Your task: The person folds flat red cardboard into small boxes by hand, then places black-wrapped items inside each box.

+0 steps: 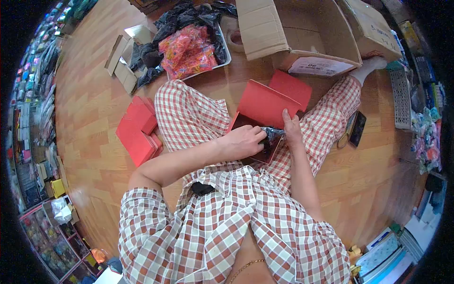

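Note:
A red cardboard box [267, 101] with its lid flap raised lies between my legs, its dark inside facing me. Black shiny plastic [271, 134] shows within it. My left hand [244, 142] is curled over the box opening, fingers closed at the edge of the black plastic; the fingertips are partly hidden. My right hand [292, 128] grips the right side of the red box, thumb up along the wall and other fingers mostly out of sight. Several folded red boxes [137, 130] lie beside my left knee.
Ahead, a white tray [229, 59] holds black plastic bags and orange-red packets [187, 52]. A large open cardboard box [326, 57] stands ahead right, a tape roll [233, 39] next to it. A phone [358, 128] lies right of my leg. Stocked shelves line both sides.

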A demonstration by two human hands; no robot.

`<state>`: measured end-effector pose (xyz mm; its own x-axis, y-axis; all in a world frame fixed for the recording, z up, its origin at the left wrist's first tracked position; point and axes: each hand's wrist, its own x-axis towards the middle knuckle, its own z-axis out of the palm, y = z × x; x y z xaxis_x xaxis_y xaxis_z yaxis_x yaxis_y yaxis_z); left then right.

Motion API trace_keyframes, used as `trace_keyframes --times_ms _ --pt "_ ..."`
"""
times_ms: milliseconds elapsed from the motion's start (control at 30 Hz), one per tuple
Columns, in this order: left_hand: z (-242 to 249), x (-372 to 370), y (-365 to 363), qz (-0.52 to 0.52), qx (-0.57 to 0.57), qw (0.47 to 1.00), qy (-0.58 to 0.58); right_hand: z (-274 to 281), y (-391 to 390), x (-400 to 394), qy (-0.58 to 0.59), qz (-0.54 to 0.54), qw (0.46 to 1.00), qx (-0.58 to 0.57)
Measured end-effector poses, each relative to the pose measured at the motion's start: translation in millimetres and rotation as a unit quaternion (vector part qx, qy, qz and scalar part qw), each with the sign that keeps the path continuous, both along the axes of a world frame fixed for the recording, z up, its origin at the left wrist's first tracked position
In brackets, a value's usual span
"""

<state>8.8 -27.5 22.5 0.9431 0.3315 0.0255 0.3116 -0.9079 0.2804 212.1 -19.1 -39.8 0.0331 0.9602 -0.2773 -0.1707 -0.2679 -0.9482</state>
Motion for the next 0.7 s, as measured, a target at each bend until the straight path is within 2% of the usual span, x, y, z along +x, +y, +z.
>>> trace_keyframes --times_ms 133,200,233,300,367,467,500,567,600,633,700 --pt "2 5 2 0.019 0.017 0.998 0.051 -1 2 1 -0.014 0.035 0.999 0.022" --pt "8 12 -1 -0.074 0.014 0.989 0.130 0 3 2 0.006 0.044 0.999 0.018" --pt "2 14 -6 -0.072 0.014 0.989 0.131 0 3 2 0.027 0.052 0.998 0.014" --pt "-6 16 -15 -0.019 0.122 0.987 0.101 0 4 0 -0.002 0.059 0.998 0.017" --pt "-2 16 -12 -0.014 0.087 0.986 0.142 2 1 -1 -0.033 0.062 0.997 0.016" --pt "7 4 -2 0.077 -0.093 0.992 -0.038 12 1 -3 -0.012 0.036 0.999 0.024" --pt "10 1 -4 0.073 -0.094 0.992 -0.039 14 1 -2 -0.017 0.042 0.999 0.029" --pt "19 -4 -10 0.146 -0.077 0.985 -0.041 12 3 -1 -0.022 0.049 0.998 0.033" --pt "17 -3 -15 0.165 -0.106 0.979 0.052 10 5 -1 -0.008 0.038 0.999 0.027" --pt "12 -2 -18 0.169 -0.108 0.978 0.054 9 6 -1 0.006 0.028 0.999 0.019" --pt "-1 1 -21 0.250 -0.077 0.952 0.158 4 9 3 0.017 0.041 0.999 0.025"
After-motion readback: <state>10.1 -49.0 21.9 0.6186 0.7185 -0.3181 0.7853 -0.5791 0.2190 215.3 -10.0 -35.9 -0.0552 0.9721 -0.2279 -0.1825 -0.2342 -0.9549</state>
